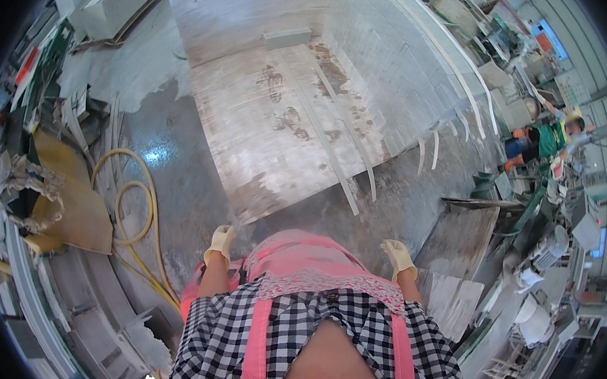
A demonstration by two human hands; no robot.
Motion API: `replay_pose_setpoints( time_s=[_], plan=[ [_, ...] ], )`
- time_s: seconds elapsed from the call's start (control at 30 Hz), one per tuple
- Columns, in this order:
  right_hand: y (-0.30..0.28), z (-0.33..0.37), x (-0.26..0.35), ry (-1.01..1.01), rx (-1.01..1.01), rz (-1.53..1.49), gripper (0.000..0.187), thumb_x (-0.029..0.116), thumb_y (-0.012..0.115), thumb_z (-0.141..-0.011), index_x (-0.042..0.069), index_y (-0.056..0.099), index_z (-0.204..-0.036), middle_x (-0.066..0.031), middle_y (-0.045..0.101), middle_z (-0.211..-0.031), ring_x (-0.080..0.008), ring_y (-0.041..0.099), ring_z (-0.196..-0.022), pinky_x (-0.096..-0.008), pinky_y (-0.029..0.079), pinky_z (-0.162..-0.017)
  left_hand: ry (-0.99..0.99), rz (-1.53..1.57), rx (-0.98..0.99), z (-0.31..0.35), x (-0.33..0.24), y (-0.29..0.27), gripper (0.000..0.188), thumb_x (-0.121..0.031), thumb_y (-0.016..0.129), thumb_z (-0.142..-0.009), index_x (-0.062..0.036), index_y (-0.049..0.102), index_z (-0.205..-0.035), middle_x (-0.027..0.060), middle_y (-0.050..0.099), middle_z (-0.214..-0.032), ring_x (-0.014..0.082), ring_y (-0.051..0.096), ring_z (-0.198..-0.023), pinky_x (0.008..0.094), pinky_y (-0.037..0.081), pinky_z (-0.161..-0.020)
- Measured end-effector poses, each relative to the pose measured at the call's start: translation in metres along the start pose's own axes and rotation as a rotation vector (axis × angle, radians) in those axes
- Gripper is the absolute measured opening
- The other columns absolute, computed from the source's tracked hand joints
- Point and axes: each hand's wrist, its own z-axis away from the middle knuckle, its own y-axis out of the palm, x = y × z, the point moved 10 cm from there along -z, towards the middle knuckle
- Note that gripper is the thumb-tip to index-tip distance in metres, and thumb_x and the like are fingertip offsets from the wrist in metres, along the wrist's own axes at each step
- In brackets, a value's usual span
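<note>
My left hand [220,242], in a cream glove, hangs beside my pink apron [308,252] with its fingers loosely curled in. On the other side of the apron is my right hand [397,255], gloved alike, its fingers also bent inward. Neither hand shows anything in it or touches the things ahead. Beyond them a wide, stained pale board [244,151] lies on the wet floor. Long thin strips [321,146] run across it, their near ends past its edge. A grey block [288,38] rests at its far end. A large stack of pale slabs [393,63] borders its right side.
A yellow hose [155,221] coils on the wet floor [175,170] at left, near a yellowish panel [75,195]. Flat boards [458,242] lie close by my right. A person in a green apron [550,140] is among machinery farther right. A large pale block [112,13] stands far left.
</note>
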Motion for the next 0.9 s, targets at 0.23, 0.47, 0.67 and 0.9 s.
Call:
replay_pose_setpoints(
  time_s=[0.23,0.47,0.67,0.9],
  plan=[
    [-0.032,0.055,-0.070,0.039,-0.068,-0.084,0.029,0.024,0.059,-0.093,-0.003,0.067,-0.101,-0.0070,0.071,-0.093,-0.0130,0.062,-0.081,-0.0275,0.048,-0.073,0.015,-0.289,0.146,-0.035,-0.004,0.045,0.031,-0.029,0.064,-0.088,-0.0020,0.065,-0.103,0.0065,0.067,-0.083,0.0159,0.062,-0.070,0.0302,0.049,-0.062],
    [-0.046,0.143,-0.174,0.284,-0.136,-0.017,0.032,0.025,0.055,-0.090,-0.003,0.069,-0.099,-0.0092,0.073,-0.093,-0.0169,0.065,-0.080,-0.0308,0.052,-0.073,0.140,-0.471,0.317,-0.034,-0.064,0.110,0.043,-0.035,0.064,-0.086,0.0009,0.065,-0.108,0.0099,0.070,-0.085,0.0196,0.065,-0.076,0.0343,0.051,-0.068],
    [-0.031,0.147,-0.211,-0.294,-0.102,0.848,0.035,0.045,0.052,-0.086,0.013,0.064,-0.081,-0.0186,0.065,-0.085,-0.0393,0.063,-0.084,-0.0486,0.049,-0.073,0.275,-0.596,0.286,-0.016,-0.122,0.170,0.046,-0.040,0.064,-0.085,0.0004,0.066,-0.106,0.0084,0.067,-0.085,0.0178,0.062,-0.081,0.0346,0.049,-0.075],
    [-0.056,0.132,-0.268,0.282,0.042,-0.513,0.031,0.028,0.058,-0.094,0.000,0.068,-0.099,-0.0037,0.069,-0.086,-0.0102,0.060,-0.070,-0.0260,0.047,-0.061,0.251,-0.470,0.363,0.002,-0.119,0.219,0.043,-0.035,0.061,-0.083,-0.0004,0.067,-0.107,0.0182,0.071,-0.092,0.0294,0.069,-0.086,0.0396,0.052,-0.075]
  ],
)
